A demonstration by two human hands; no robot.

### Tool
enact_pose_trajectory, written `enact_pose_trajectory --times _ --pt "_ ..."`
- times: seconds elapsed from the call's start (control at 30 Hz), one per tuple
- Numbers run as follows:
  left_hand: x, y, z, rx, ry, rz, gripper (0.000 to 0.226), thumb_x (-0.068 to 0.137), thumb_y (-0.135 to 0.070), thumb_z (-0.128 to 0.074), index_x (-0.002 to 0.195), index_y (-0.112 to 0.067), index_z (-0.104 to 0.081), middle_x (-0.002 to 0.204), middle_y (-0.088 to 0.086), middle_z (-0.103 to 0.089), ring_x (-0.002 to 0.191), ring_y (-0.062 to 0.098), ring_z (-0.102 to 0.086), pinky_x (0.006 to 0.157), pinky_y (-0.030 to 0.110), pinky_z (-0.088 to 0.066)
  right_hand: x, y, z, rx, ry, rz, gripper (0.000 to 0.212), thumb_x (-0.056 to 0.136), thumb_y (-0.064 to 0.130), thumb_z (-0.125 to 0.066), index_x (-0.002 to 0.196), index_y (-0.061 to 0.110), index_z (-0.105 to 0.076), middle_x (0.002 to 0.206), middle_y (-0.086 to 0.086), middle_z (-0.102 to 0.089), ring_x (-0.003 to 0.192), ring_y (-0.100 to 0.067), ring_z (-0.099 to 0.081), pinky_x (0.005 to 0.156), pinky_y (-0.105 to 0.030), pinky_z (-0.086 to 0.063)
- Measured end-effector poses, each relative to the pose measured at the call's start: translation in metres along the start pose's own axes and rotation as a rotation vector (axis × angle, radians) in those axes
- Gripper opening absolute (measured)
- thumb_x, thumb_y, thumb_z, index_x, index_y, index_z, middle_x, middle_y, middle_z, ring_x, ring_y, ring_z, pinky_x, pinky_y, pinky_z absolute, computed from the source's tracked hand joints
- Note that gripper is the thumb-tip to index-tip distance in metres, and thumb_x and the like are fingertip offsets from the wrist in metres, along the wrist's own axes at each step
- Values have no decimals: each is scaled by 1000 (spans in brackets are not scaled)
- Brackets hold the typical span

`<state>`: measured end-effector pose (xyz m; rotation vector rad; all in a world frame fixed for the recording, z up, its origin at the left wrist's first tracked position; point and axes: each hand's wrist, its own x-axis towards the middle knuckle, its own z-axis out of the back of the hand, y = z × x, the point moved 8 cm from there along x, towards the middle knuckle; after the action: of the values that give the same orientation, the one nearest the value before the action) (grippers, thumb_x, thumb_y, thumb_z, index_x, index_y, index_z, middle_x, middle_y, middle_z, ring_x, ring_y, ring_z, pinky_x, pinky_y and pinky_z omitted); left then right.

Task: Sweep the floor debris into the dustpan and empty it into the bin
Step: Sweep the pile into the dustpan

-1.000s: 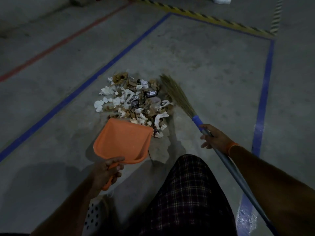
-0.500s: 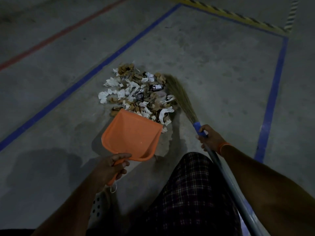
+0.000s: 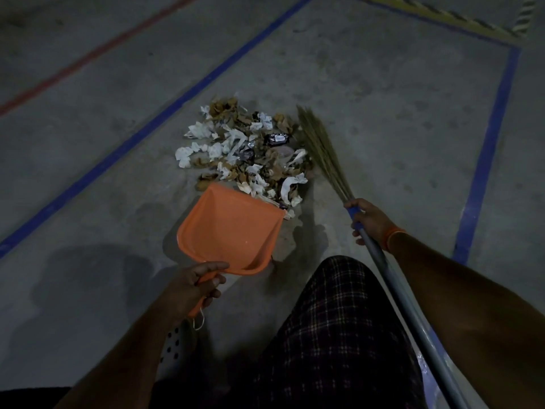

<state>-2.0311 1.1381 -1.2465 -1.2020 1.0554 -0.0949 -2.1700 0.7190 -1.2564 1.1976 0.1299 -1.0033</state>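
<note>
A pile of debris (image 3: 250, 152), made of crumpled white paper, brown scraps and dark wrappers, lies on the concrete floor. An orange dustpan (image 3: 230, 228) rests with its front lip against the near edge of the pile; its inside holds nothing. My left hand (image 3: 194, 286) grips the dustpan's handle. My right hand (image 3: 370, 221) grips the broom just below its blue collar. The broom's straw head (image 3: 323, 149) lies along the right side of the pile. Its grey pole runs back to the lower right. No bin is in view.
Blue lines (image 3: 165, 113) on the floor frame the area, with a red line (image 3: 97, 51) further left. A yellow-and-black striped strip (image 3: 442, 17) runs along the far edge. My knee in checked cloth (image 3: 339, 326) fills the lower middle, with a perforated shoe (image 3: 174, 346) beside it.
The dustpan's lip has moved forward until it meets the near edge of the pile. The broom head has moved a little, staying along the pile's right side. Both hands keep their grips.
</note>
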Motion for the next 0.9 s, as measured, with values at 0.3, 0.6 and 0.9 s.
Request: enact_pose_trajectory --times 0.3,0.6,0.9 --pt "-12 6 26 69 -20 28 35 98 9 -55 129 -7 -64 104 17 -66 70 19 -61 49 25 -45 -14 2 14 -155 -47 193 17 97 14 -48 104 29 -53 91 -16 -61 53 -30 -64 51 -34 -52" --pt "-30 35 56 71 -28 83 35 97 7 -58 125 -11 -68 100 14 -71 72 27 -62 54 31 -49 -2 -3 22 -138 -33 205 23 99 17 -48 107 36 -57 88 -14 -50 58 -28 -53 51 -33 -47" --pt "0 74 64 89 85 135 49 73 -12 -80 121 -8 -72 101 21 -70 70 31 -59 51 31 -43 13 -24 23 -277 -57 180 53 100 20 -46 138 54 -32 94 -11 -60 54 -25 -56 46 -29 -48"
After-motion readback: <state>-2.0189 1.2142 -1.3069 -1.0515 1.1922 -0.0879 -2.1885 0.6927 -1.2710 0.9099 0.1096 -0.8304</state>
